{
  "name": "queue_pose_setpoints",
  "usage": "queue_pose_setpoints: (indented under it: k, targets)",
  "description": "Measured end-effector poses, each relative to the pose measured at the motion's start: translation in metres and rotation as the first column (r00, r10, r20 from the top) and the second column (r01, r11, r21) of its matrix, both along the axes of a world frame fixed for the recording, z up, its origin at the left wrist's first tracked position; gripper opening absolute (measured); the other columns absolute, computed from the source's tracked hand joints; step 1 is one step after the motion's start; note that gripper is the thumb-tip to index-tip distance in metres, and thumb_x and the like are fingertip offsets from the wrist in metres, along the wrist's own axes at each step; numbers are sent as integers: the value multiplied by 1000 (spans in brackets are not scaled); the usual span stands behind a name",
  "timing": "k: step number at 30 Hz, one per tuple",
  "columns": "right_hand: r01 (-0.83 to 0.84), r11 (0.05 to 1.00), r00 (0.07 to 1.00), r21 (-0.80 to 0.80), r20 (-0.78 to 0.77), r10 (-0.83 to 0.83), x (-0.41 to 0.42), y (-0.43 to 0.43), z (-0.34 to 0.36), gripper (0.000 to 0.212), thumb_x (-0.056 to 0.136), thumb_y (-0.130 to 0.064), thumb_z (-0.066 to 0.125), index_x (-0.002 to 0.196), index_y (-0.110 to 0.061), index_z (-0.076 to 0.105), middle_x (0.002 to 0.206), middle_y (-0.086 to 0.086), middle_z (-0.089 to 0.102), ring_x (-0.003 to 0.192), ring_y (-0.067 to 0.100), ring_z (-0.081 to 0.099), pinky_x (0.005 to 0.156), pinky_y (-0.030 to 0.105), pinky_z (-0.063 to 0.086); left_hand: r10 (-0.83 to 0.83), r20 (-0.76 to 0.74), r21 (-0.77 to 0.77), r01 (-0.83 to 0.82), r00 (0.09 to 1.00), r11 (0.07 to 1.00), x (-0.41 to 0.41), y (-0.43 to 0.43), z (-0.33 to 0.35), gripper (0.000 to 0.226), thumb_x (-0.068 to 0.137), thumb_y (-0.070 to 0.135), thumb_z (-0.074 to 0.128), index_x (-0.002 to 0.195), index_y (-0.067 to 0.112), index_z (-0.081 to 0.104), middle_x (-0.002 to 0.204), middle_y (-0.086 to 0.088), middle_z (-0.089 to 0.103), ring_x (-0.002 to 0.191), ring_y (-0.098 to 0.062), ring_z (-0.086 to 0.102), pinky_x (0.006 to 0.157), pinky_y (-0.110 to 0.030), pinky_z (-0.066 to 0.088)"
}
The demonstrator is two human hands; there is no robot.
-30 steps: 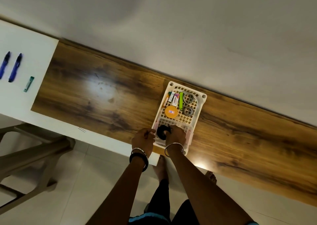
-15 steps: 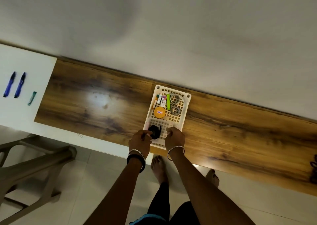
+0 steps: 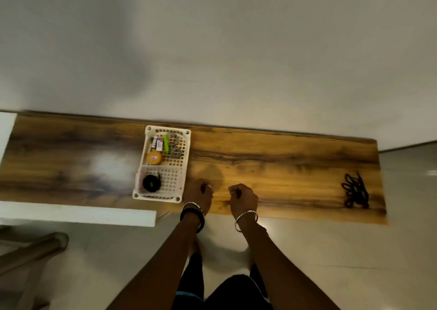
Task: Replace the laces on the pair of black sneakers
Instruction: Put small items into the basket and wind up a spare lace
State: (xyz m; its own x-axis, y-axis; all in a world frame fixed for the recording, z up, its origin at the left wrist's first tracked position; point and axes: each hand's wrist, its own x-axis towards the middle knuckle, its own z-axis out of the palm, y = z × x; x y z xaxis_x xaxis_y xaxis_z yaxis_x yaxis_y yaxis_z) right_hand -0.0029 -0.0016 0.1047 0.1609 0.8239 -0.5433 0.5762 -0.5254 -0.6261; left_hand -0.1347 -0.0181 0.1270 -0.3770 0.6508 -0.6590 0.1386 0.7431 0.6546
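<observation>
Laces show in two places, both on the wooden tabletop [image 3: 283,163] and neither in a hand. One coiled black lace [image 3: 151,183] lies in the near compartment of a white plastic basket [image 3: 156,197], just to the left of the left hand [image 3: 198,192], with the basket's corner between them. One loose black lace tangle [image 3: 354,192] lies at the far right end of the tabletop, well apart from the right hand [image 3: 243,196].

Both hands hover at the near edge of the wood, side by side with a clear gap between them, backs up and fingers curled under. Whether either pinches something small I cannot tell (the view is blurred there). The left hand is near the basket's right near corner but does not touch it.

Counted: two lace bundles, one basket, two hands. The left wrist carries one silver bangle [image 3: 192,205] and one black band [image 3: 192,213]; the right wrist carries one silver bangle [image 3: 246,215]. The basket's far compartment holds one round orange tin [image 3: 154,157], one green stick-shaped item [image 3: 166,144], two grey rings [image 3: 175,153] and a couple of small packets [image 3: 158,142] too blurred to read.

A white surface [image 3: 78,214] adjoins the wood on the left.
</observation>
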Motion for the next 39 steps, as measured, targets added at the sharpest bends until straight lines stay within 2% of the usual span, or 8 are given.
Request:
queue_pose_setpoints:
  k: [2,5,10,20,24,30,35,39]
  targets:
    - [58,998,998,-3,5,-58,45,0,6,27,90,4,54,91,-10,77,95,6,77,93,26,71,80,26,49,-65,0,3,65,998,998,41,5,-1,20,95,13,56,83,24,67,85,-6,71,83,-28,69,82,-46,58]
    - [139,990,990,-10,16,-139,110,-1,13,27,91,3,55,90,-11,78,94,6,77,93,25,70,80,24,49,-136,-5,-9,136,991,991,102,10,3,25,95,15,56,79,32,66,87,-1,74,85,-23,70,85,-43,58]
    - [221,975,974,-25,46,-220,216,-5,12,24,91,0,57,90,-14,77,92,7,77,90,26,71,81,28,52,-222,61,-31,225,973,974,205,23,6,22,98,12,53,85,25,66,91,-7,73,88,-27,69,86,-45,57]
    - [322,945,940,-48,134,-314,393,17,-15,20,91,-1,60,94,-12,77,94,11,76,92,31,70,75,25,44,-334,103,-69,342,937,937,361,63,-17,29,96,7,49,83,26,68,95,-8,73,90,-26,68,86,-44,58]
    - [364,931,917,-34,189,-352,431,43,-31,20,93,-2,57,102,-10,73,102,15,74,100,35,67,80,28,45,-357,73,-89,363,931,928,388,85,-24,22,95,13,52,91,20,73,87,-2,74,85,-21,70,86,-38,57]
    - [329,941,923,-78,239,-302,466,87,-75,27,92,-4,59,119,-5,63,117,18,65,111,36,62,88,33,46,-385,19,-105,385,923,917,403,118,-46,20,95,15,55,88,25,72,88,1,73,84,-20,69,81,-35,58]
    - [225,971,914,-75,363,-183,484,122,-105,29,97,-11,57,125,-4,61,121,18,63,117,36,57,93,39,47,-405,-10,-133,400,914,907,401,130,-68,21,95,15,54,92,24,73,88,0,73,80,-19,69,73,-32,58]
    - [135,978,924,-157,376,-68,489,142,-120,37,93,-21,68,125,-5,59,119,19,62,116,39,57,91,41,49,-407,-27,-141,400,913,906,399,132,-81,21,95,13,54,90,23,73,88,0,72,83,-18,68,72,-29,55]
